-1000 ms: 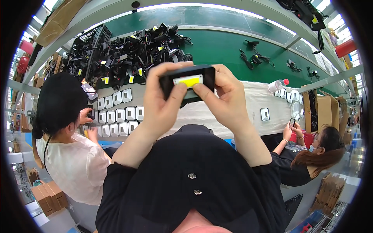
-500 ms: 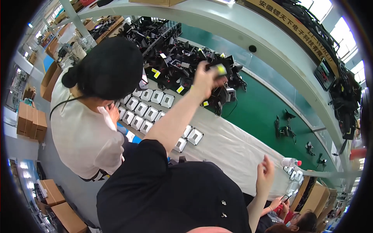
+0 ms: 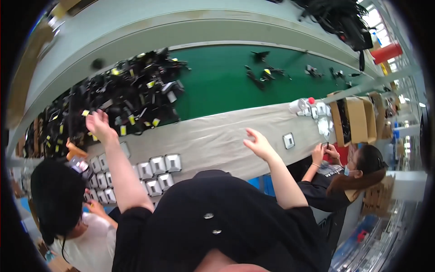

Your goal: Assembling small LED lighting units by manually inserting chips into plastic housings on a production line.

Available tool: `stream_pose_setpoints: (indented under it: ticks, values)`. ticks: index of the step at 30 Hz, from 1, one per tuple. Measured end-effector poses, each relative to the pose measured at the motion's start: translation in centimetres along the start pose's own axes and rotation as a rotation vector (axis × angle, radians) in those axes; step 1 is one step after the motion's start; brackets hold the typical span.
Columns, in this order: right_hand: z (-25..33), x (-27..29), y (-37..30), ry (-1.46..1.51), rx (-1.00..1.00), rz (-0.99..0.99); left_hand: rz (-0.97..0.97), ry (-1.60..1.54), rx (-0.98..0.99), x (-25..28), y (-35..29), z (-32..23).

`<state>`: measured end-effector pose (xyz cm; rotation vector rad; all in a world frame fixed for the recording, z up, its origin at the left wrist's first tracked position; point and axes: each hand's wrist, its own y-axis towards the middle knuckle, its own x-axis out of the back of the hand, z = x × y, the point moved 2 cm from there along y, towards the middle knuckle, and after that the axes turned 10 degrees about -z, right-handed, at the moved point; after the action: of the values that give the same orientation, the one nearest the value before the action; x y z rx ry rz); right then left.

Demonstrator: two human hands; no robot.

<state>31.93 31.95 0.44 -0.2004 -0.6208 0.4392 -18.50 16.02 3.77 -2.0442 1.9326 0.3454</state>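
Observation:
My left hand (image 3: 102, 128) is raised at the near edge of a heap of black corded devices (image 3: 149, 97), many with yellow labels. Its fingers are apart and nothing shows in them. Out over the pale cloth-covered bench (image 3: 217, 140), my right hand (image 3: 259, 144) is held with its fingers loosely spread, also without anything in it. Between my left forearm and the bench's near edge lie rows of silver-framed square lamp-like units (image 3: 157, 164). One single unit (image 3: 288, 140) sits apart, to the right of my right hand.
A green conveyor belt (image 3: 213, 86) runs behind the bench, carrying a few loose black devices (image 3: 267, 75). Co-workers sit at left (image 3: 59, 199) and right (image 3: 362, 167). Cardboard boxes (image 3: 355, 120) and a red-capped bottle (image 3: 297, 106) stand at right. A shelf beam (image 3: 181, 29) spans overhead.
The view has swung to the right. My left hand held a dark object with a yellow label and now holds nothing. My right hand now reaches farther over the bench.

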Motion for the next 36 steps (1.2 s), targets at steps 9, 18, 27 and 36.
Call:
stream_pose_setpoints:
  ticks: [9, 18, 27, 36]
  values:
    - [-3.4, 6.6, 25.0, -0.499, -0.183, -0.488, 0.521, 0.653, 0.428, 7.0, -19.5, 1.5]
    - [-10.5, 8.5, 32.5, -0.233, 0.016, -0.69, 0.37, 0.703, 0.432, 6.2, -24.0, -1.3]
    - [4.0, 8.3, 15.3, 0.077, 0.65, -0.535, 0.954, 0.666, 0.179, -8.0, -28.4, -2.1]
    - [18.0, 8.8, -0.3, 0.041, 1.102, -0.15, 1.235, 0.188, 0.838, -12.8, -31.8, -7.1]
